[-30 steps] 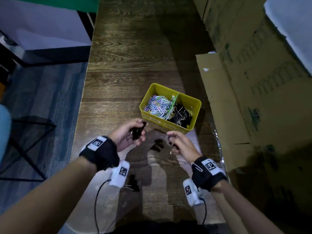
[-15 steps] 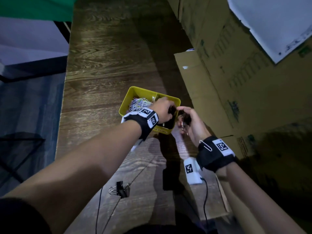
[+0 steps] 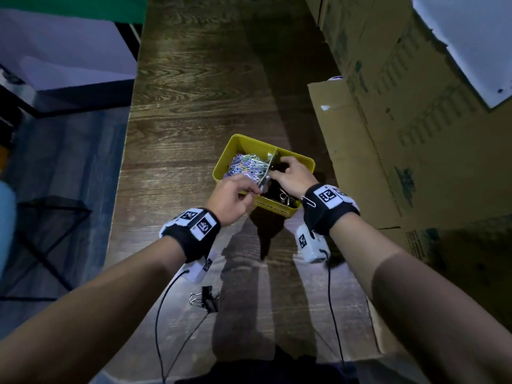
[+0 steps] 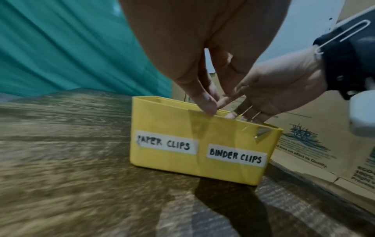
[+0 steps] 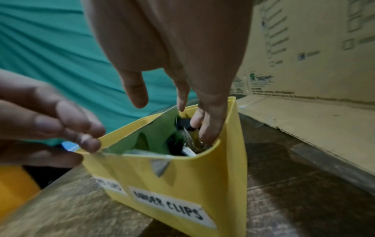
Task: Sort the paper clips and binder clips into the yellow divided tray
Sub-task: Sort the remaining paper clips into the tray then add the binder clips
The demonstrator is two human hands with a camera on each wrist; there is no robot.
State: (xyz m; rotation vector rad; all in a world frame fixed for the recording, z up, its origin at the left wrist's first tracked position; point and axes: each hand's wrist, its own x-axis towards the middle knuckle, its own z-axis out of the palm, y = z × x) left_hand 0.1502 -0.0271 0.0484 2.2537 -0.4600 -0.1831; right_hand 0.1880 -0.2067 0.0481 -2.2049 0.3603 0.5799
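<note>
Cardboard boxes (image 3: 415,112) wall the table's (image 3: 194,92) right edge beside the yellow tray (image 3: 302,162); bare wood lies open beyond and left.

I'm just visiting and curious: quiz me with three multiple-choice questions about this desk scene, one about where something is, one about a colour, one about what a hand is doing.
1. Where does the loose binder clip lie?
A. On the wooden table near the person
B. Inside the tray
C. On the cardboard

2. What colour is the divided tray?
A. Blue
B. Yellow
C. White

3. What is the right hand doing?
A. Resting flat on the table
B. Gripping the cardboard
C. Reaching into the binder-clips compartment

Answers:
1 A, it sits on the table between the forearms.
2 B, its walls are yellow in every view.
3 C, its fingers dip in above the "BINDER CLIPS" label.
</note>
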